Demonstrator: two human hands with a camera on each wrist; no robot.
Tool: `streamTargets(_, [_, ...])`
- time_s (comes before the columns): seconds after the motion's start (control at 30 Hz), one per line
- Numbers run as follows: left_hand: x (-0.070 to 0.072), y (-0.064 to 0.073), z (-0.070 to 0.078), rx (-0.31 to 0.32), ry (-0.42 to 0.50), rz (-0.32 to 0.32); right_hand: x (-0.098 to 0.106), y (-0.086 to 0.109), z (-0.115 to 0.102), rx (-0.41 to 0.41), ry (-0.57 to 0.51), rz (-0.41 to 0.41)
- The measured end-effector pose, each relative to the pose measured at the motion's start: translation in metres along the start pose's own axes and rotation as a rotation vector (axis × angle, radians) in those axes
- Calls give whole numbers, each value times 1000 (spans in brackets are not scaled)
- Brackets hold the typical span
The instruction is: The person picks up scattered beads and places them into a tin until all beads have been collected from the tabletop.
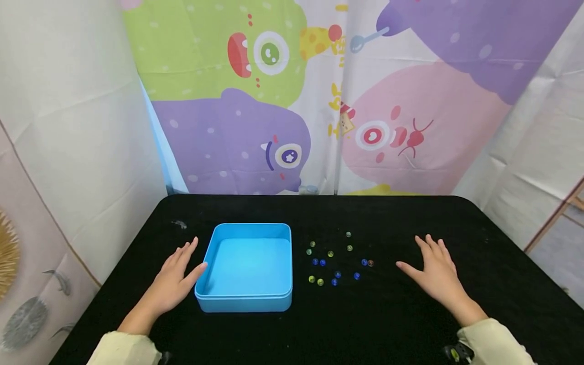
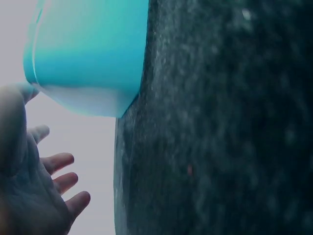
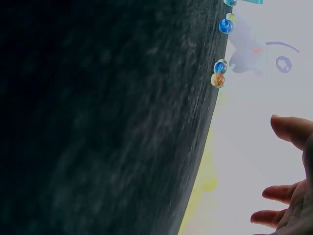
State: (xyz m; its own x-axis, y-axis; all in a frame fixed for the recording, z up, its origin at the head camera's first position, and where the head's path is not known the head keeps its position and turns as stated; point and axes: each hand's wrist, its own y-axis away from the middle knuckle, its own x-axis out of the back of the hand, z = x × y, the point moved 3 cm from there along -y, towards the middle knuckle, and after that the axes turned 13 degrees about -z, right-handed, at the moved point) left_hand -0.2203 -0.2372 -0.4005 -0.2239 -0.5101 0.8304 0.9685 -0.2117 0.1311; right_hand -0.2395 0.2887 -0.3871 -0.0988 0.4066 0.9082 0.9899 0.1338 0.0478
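Observation:
A blue open-topped plastic box stands on the black table, left of centre, with nothing inside. My left hand is at its left side, fingers spread and thumb tip right at the rim; the left wrist view shows this thumb close to the box wall. Several glass marbles lie scattered right of the box: blue ones, yellow-green ones and a brownish one. To the right of them my right hand is held over the table with fingers spread, holding nothing. In the right wrist view an orange marble touches a blue one.
The black cloth-covered table has rounded far corners. Behind it hangs a curtain with cartoon monsters, and pale cloth walls flank both sides. A small greyish mark shows on the table's far left.

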Motion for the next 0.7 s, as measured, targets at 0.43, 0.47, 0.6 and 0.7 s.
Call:
streamTargets(0.43, [-8, -8, 3, -19, 211, -108, -6, -11, -10, 74, -127, 7])
streamTargets(0.47, [-8, -8, 3, -23, 225, -110, -7, -12, -11, 70, -137, 3])
streamTargets(0.6, [-10, -9, 3, -34, 274, -118, -12, -16, -13, 22, -246, -60])
streamTargets(0.7, [-12, -10, 3, -32, 295, -123, -17, -19, -12, -23, -349, -122])
